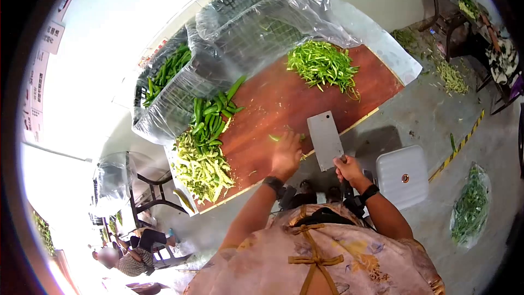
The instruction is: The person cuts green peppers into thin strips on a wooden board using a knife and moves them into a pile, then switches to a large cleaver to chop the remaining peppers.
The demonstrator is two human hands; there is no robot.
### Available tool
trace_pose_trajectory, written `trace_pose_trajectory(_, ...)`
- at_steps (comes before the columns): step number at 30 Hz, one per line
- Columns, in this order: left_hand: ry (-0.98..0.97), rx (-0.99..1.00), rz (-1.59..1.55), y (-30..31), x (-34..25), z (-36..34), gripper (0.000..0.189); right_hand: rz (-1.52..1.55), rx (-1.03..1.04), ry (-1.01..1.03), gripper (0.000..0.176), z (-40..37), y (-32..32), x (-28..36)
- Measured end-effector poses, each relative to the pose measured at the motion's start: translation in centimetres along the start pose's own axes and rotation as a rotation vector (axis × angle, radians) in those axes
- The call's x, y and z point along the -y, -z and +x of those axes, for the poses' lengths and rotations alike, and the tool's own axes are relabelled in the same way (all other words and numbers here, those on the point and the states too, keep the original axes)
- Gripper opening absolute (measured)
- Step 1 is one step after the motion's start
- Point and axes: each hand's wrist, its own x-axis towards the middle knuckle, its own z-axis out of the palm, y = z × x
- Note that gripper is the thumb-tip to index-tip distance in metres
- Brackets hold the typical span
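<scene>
Here, seen from the head camera, the person stands at a red-brown wooden desk [273,98]. The right hand [347,168] is clenched on the handle of a cleaver [325,140], whose broad grey blade stands over the near edge of the desk, just beside the left hand [287,155]. The left hand lies knuckles-up over a green pod [274,138] on the desk; whether its fingers grip the pod or merely press on it cannot be told. To the left are whole green pods [212,117] and, nearer the person, a heap of pale cut pieces [202,166]. At the far end lies a pile of green shreds [322,65], beside plastic-lined crates [256,27]. A white stool [402,175] stands on the floor to the right, with a bag of greens [469,207] beyond it.
</scene>
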Motion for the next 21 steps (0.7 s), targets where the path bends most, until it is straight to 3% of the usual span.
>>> trace_pose_trajectory(5, 0.026, 0.101, 0.084, 0.5, -0.7, -0.3, 0.049, 0.012, 0.057, 0.003, 0.024, -0.1, -0.6, -0.5)
trace_pose_trajectory(21, -0.019, 0.08, 0.075, 0.8, -0.4, -0.2, 0.05, 0.068, 0.015, -0.044, 0.026, -0.8, -1.5, -0.5)
